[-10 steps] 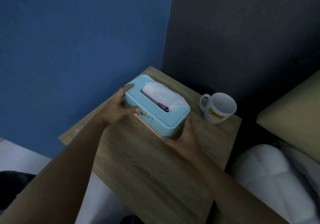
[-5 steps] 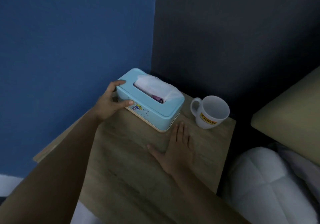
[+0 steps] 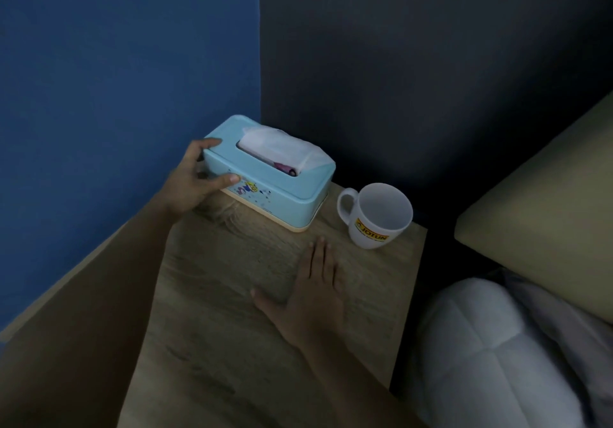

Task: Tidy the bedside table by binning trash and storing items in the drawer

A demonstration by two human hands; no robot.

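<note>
A light blue tissue box (image 3: pixel 285 182) with white tissue sticking out of its slot sits at the back corner of the wooden bedside table (image 3: pixel 232 328). My left hand (image 3: pixel 195 179) grips the box's left end, thumb on the front side and fingers over the top edge. My right hand (image 3: pixel 311 295) lies flat on the tabletop in front of the box, fingers together and pointing toward the wall, holding nothing. A white mug (image 3: pixel 374 215) with a yellow logo stands to the right of the box, apart from both hands.
A blue wall (image 3: pixel 116 79) runs along the table's left side and a dark wall (image 3: pixel 431 62) stands behind it. To the right are a beige headboard or pillow (image 3: pixel 547 215) and white bedding (image 3: pixel 497 354). A dark gap separates table and bed.
My right hand let go of the box's right end and dropped flat onto the tabletop. The box, held by my left hand, slid back toward the wall corner.
</note>
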